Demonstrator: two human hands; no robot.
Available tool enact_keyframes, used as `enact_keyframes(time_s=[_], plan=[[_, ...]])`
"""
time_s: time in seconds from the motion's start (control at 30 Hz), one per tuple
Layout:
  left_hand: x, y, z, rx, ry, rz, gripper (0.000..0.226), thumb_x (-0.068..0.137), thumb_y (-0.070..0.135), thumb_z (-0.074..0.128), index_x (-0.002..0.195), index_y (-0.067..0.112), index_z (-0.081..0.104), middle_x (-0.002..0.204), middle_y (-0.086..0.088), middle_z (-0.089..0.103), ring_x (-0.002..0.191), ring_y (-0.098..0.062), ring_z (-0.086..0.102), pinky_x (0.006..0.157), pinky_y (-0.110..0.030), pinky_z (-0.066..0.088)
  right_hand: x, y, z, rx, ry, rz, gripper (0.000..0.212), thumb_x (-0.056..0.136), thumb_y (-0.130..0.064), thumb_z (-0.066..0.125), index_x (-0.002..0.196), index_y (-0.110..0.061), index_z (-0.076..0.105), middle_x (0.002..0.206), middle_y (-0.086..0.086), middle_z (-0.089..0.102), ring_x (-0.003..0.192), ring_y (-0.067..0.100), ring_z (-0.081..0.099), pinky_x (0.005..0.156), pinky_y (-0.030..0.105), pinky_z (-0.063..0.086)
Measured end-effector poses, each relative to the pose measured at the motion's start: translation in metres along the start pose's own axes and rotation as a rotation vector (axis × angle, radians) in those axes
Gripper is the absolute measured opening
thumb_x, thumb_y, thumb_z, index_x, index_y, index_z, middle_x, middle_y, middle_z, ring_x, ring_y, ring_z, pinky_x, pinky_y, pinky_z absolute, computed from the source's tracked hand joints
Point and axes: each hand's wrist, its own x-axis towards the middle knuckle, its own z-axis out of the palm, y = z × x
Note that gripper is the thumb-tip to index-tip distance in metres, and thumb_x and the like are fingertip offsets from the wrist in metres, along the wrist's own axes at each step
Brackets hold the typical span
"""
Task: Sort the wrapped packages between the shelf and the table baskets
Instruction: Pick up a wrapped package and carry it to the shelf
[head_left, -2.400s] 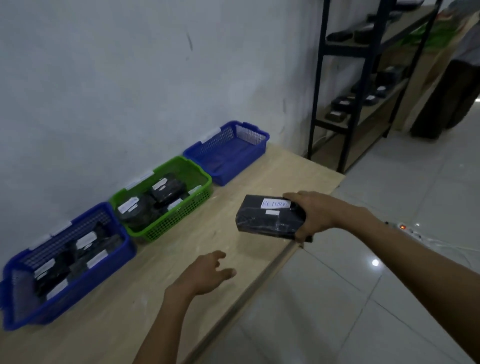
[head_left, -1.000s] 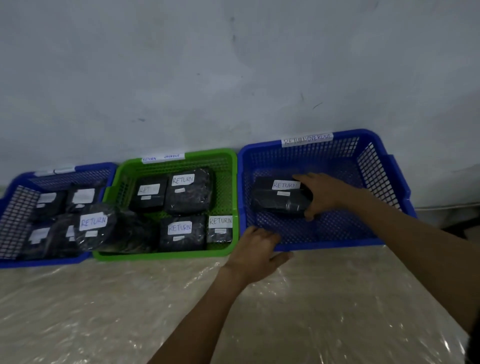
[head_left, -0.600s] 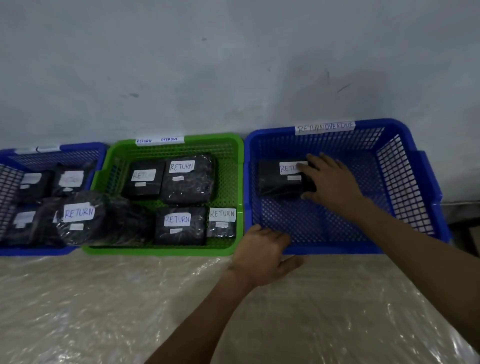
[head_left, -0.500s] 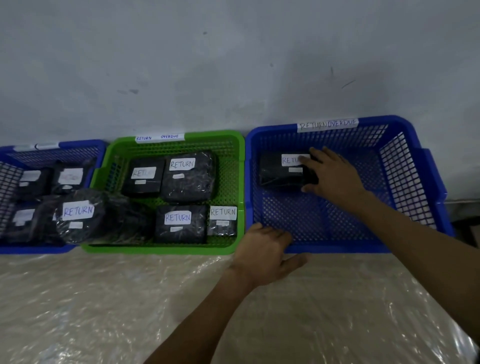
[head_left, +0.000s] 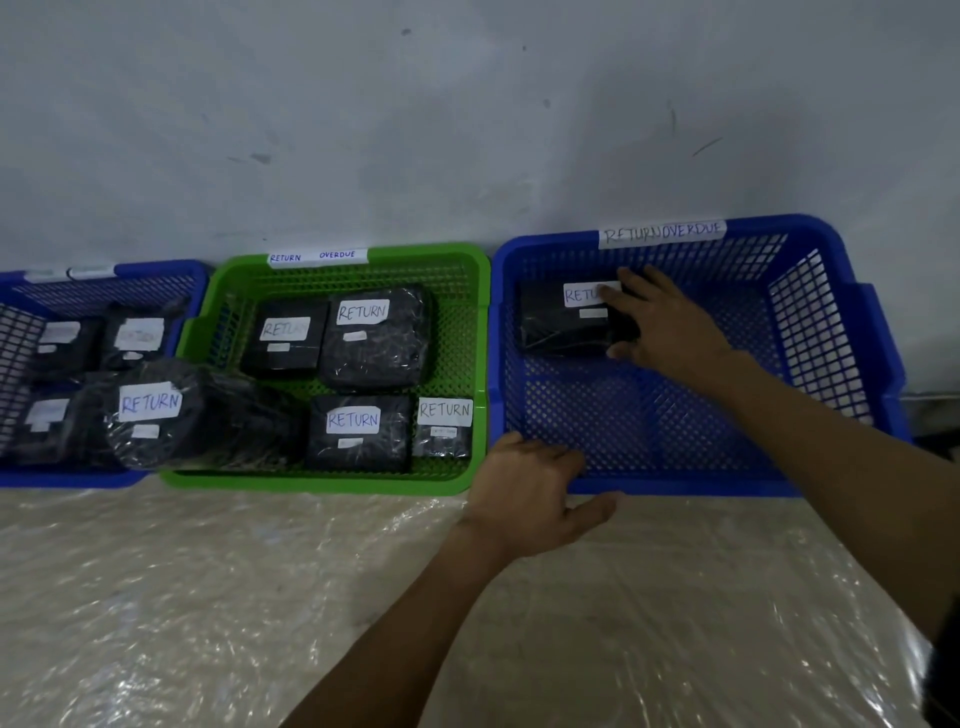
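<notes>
A person's right hand (head_left: 670, 327) rests on a black plastic-wrapped rectangular package (head_left: 563, 325) that lies flat in the far left corner of the right-hand blue mesh plastic basket (head_left: 675, 486), under a white paper tag reading "RETURN OVERDUE" (head_left: 662, 233). The fingers (head_left: 631, 283) lie nearly straight and close together across the package's right end and part of its white "RETURN" label (head_left: 579, 295), the thumb at its near edge, pressing rather than gripping. The left hand (head_left: 530, 493) rests against the basket's near left corner, fingers loosely bent, thumb spread, holding nothing. The package looks light and fairly stiff, its film probably slick; the short ends seem the surest hold. A green mesh basket (head_left: 332, 483) of similar packages stands just left, on a table covered in clear plastic sheet (head_left: 208, 597).
</notes>
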Motion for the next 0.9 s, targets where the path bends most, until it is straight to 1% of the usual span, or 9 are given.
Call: enact_keyframes(time_s=[0.1,0.2,0.3,0.43,0.57,0.77,0.9], plan=[[0.0,0.0,0.0,-0.001,-0.002,-0.007,0.05,0.086,0.065,0.043,0.067,0.021,0.058,0.06,0.006,0.06,0.055,-0.015,0.056,0.066,-0.027,0.032,0.001,0.002,0.002,-0.018,-0.007,-0.015,0.082,0.084,-0.035,0.069,0.15,-0.021,0.023,0.16,0.008,0.01,0.146,0.031,0.004,0.116,0.053,0.018],[0.0,0.0,0.0,0.0,0.003,-0.011,0.05,0.086,0.065,0.043,0.067,0.021,0.057,0.059,0.005,0.06,0.055,-0.015,0.056,0.066,-0.027,0.028,0.0,0.002,0.004,-0.033,-0.005,-0.003,0.082,0.085,-0.037,0.068,0.151,-0.022,0.021,0.16,0.006,0.008,0.147,0.03,0.002,0.115,0.054,0.02],[0.0,0.001,0.0,0.002,0.008,-0.019,0.051,0.086,0.066,0.041,0.066,0.021,0.056,0.059,0.005,0.06,0.055,-0.015,0.055,0.066,-0.026,0.025,0.0,0.001,0.007,-0.028,0.015,0.006,0.082,0.084,-0.037,0.068,0.15,-0.023,0.022,0.16,0.006,0.009,0.147,0.03,0.003,0.114,0.054,0.024],[0.0,0.002,0.0,-0.003,0.013,-0.024,0.05,0.085,0.065,0.042,0.064,0.022,0.053,0.058,0.006,0.059,0.054,-0.014,0.054,0.066,-0.026,0.023,0.001,0.003,0.013,-0.021,0.038,-0.004,0.082,0.083,-0.035,0.07,0.15,-0.021,0.024,0.16,0.007,0.011,0.146,0.031,0.003,0.114,0.056,0.022],[0.001,0.002,0.001,-0.014,0.033,-0.029,0.049,0.084,0.064,0.044,0.061,0.022,0.051,0.055,0.006,0.057,0.051,-0.014,0.052,0.065,-0.025,0.025,0.002,0.005,0.014,-0.008,0.028,-0.008,0.082,0.084,-0.034,0.07,0.15,-0.021,0.024,0.16,0.008,0.01,0.146,0.032,0.002,0.115,0.056,0.019],[0.001,0.003,0.002,0.003,0.066,-0.025,0.047,0.083,0.063,0.046,0.059,0.022,0.05,0.052,0.006,0.055,0.049,-0.014,0.051,0.063,-0.026,0.03,0.002,0.007,0.016,-0.021,0.043,-0.037,0.081,0.084,-0.034,0.069,0.15,-0.021,0.024,0.16,0.008,0.01,0.146,0.033,0.003,0.113,0.059,0.02],[0.001,0.003,0.003,0.024,0.065,-0.035,0.049,0.082,0.064,0.046,0.059,0.021,0.05,0.051,0.006,0.054,0.048,-0.014,0.051,0.063,-0.026,0.031,0.0,0.005,0.011,-0.106,0.051,-0.035,0.081,0.085,-0.039,0.066,0.151,-0.023,0.021,0.16,0.01,0.008,0.147,0.032,0.004,0.115,0.058,0.01]])
